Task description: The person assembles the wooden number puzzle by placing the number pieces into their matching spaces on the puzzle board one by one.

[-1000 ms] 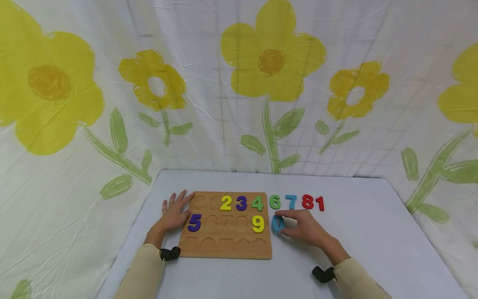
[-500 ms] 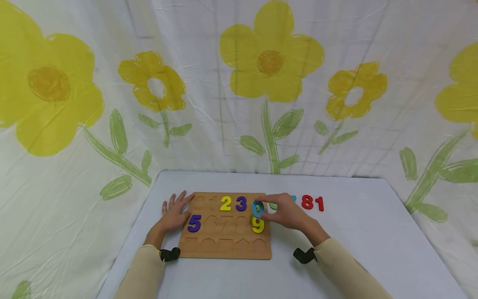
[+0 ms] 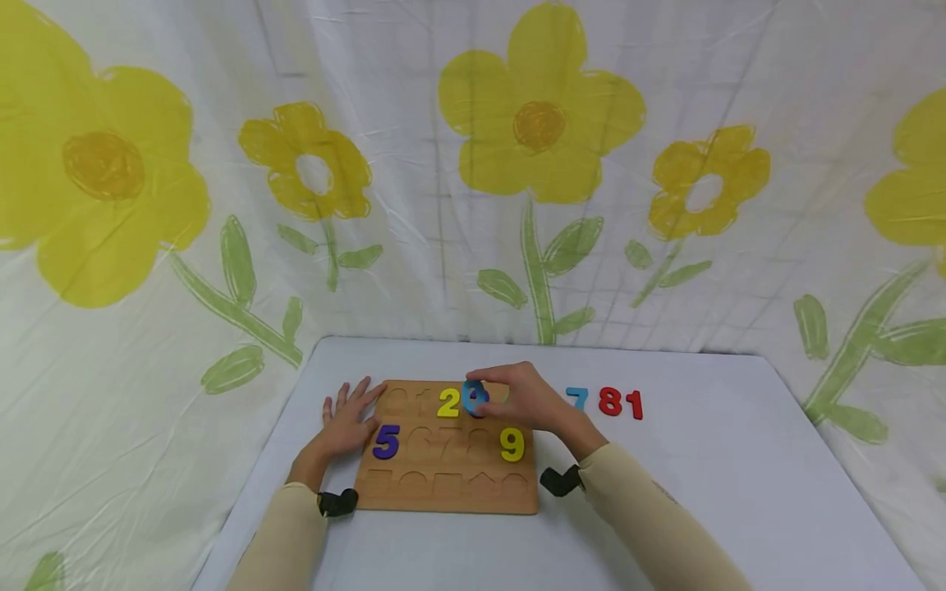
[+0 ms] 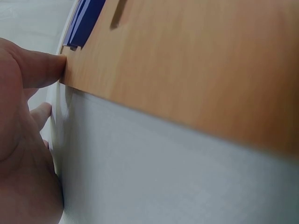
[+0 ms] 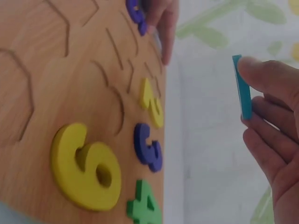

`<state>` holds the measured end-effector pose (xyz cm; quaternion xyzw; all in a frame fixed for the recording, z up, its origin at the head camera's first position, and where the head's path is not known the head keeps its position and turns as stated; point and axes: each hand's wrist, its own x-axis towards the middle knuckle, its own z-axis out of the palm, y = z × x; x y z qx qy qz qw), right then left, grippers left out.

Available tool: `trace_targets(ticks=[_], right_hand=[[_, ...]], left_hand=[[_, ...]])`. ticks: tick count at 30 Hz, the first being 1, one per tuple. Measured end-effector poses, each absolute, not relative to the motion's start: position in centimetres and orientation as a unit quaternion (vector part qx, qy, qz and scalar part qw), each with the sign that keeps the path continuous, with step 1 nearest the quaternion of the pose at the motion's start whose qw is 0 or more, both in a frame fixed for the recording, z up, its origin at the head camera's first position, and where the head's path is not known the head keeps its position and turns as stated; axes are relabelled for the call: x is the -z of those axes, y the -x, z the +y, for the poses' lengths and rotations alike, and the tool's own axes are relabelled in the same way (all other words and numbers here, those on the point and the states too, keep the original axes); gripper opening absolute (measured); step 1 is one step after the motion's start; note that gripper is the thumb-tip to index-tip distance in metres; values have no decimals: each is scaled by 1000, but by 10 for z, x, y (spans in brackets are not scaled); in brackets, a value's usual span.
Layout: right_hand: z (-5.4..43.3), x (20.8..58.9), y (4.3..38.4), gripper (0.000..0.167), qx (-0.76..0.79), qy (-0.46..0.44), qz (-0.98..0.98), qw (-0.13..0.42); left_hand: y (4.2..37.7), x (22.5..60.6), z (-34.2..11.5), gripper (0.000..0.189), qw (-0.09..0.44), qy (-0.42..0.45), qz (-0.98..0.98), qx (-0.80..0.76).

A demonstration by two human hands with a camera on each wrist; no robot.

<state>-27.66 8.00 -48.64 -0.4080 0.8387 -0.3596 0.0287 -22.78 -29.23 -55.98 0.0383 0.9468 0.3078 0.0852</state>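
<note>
My right hand point(image 3: 528, 400) pinches a blue number 0 point(image 3: 467, 400) between thumb and fingers, held above the wooden number board point(image 3: 443, 499). From the head view, the 0 overlaps the purple 3 point(image 5: 140, 142), just right of the yellow 2 point(image 3: 447, 403). The right wrist view shows the 0 point(image 5: 245, 93) edge-on, apart from the board. My left hand point(image 3: 346, 427) lies at the board's left edge with fingers spread, its thumb point(image 4: 44, 70) touching the edge near the purple 5 point(image 3: 388, 442). A yellow 9 point(image 3: 519, 443) sits in the board; my right hand hides the green 4 point(image 5: 144, 210) from the head view.
On the white table point(image 3: 702, 492), right of the board, lie a blue 7 point(image 3: 579, 395), a red 8 point(image 3: 609, 401) and a red 1 point(image 3: 635, 405). Several unfilled recesses show in the board. A flowered curtain point(image 3: 414, 271) hangs behind the table.
My right hand has lifted the blue 0 off the table and carried it left over the board, past the 4. It now covers the green 6. The left hand has stayed put.
</note>
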Motion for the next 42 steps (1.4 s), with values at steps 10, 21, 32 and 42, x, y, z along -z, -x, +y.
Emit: trace_targets(ticks=[10,21,32,42], right_hand=[[29,484,289,53,375,418,826,48],[-20,497,294,49,352,421,834,45],[-53,515,298,51,347,388,850,79],[-68,532,300,50,335,367,862,100]], left_hand=[[228,557,-293,66,81,-40,947,-308],[229,555,-291,65,77,-38,948,-308],[228,556,-293,65,80,-32,945,-315],[226,559,-291,65,76,-34,947,-312]])
